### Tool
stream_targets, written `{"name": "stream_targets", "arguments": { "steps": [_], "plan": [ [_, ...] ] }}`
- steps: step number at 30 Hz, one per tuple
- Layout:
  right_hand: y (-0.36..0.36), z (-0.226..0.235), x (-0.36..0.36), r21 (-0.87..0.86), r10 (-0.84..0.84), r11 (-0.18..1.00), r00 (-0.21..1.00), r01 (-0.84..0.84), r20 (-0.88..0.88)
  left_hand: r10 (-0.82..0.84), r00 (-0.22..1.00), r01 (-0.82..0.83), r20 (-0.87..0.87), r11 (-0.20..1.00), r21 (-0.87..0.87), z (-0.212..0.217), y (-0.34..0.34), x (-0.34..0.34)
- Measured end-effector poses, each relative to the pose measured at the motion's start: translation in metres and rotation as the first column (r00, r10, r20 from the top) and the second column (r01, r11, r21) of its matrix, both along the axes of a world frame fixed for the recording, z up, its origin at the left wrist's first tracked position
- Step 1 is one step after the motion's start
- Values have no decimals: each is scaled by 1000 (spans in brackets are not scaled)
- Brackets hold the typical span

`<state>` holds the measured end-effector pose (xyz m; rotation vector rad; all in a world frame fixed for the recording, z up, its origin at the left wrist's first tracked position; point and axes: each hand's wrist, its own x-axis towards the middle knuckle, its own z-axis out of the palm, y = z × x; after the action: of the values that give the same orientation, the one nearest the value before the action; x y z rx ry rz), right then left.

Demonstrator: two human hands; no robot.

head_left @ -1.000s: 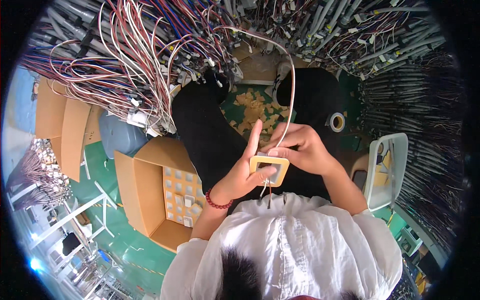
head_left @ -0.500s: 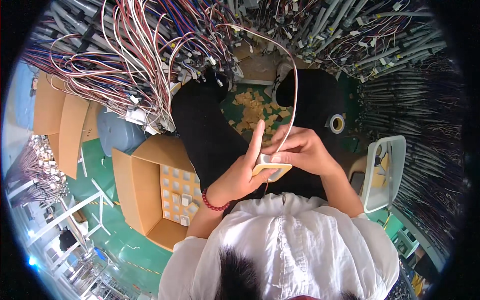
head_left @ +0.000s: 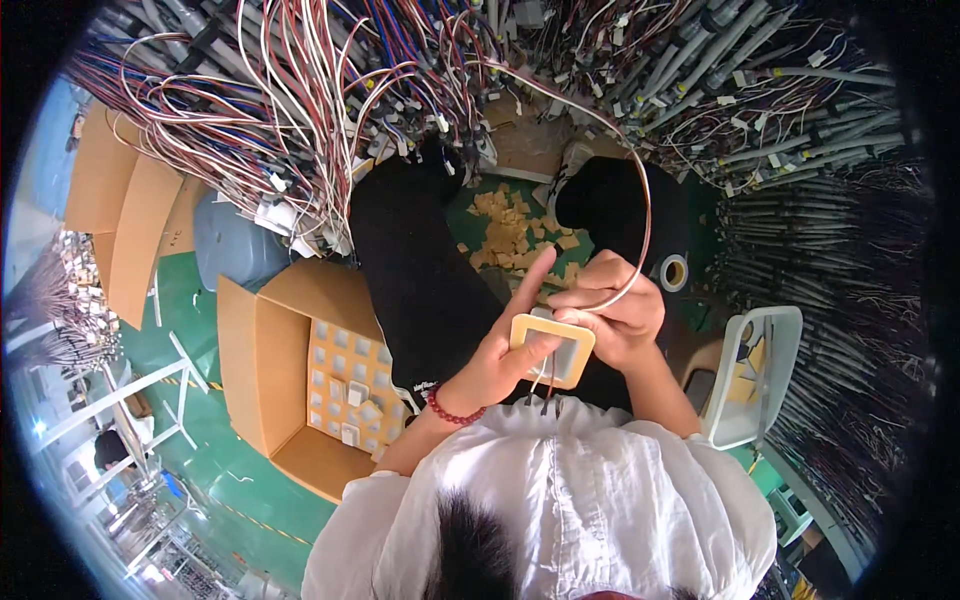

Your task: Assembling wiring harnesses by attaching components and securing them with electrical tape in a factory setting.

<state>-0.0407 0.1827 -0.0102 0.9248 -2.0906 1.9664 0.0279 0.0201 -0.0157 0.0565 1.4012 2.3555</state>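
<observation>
My left hand (head_left: 500,355) is closed on a small square box-like piece (head_left: 582,358) with a tan rim and a pale hollow inside. Its thumb lies across the opening, while the forefinger points up and away. At the far side of the piece, my right hand (head_left: 625,315) pinches a white and red-brown wire pair (head_left: 648,205). These wires arch from the far bundles to my right fingers. Two short wire ends hang from the hollow toward my shirt. Where the wires enter is hidden by my fingers.
Large wire bundles (head_left: 300,90) hang ahead, with grey cables (head_left: 790,215) on the right. At left stands an open carton (head_left: 285,360) of small white square pieces. A translucent bin (head_left: 735,400), a tape roll (head_left: 674,273) and tan paper squares (head_left: 500,225) lie around.
The square piece has tipped so its open face turns toward me, showing the wire ends inside. My left thumb now lies over the opening. The wire arc has swung right.
</observation>
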Motion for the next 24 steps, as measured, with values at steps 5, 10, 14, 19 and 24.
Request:
{"name": "stream_targets", "arguments": {
  "steps": [5,10,14,19,24],
  "plan": [
    [-4,-16,4,-143,68,990,864,4,499,1,999,-6,-54,996,-89,2,1,2],
    [20,-18,-4,-120,148,988,748,-92,647,-3,983,-36,-185,978,-203,9,-9,-6],
    [22,-15,16,-135,43,981,514,143,857,152,988,-151,11,988,-42,-20,-11,-6],
    [13,-17,50,-122,125,992,373,-32,919,239,971,-238,-15,958,-161,-36,-10,-15],
    [0,-18,53,-60,91,994,371,-94,924,183,961,-252,-209,890,-380,-39,-2,-19]
  ]
}}
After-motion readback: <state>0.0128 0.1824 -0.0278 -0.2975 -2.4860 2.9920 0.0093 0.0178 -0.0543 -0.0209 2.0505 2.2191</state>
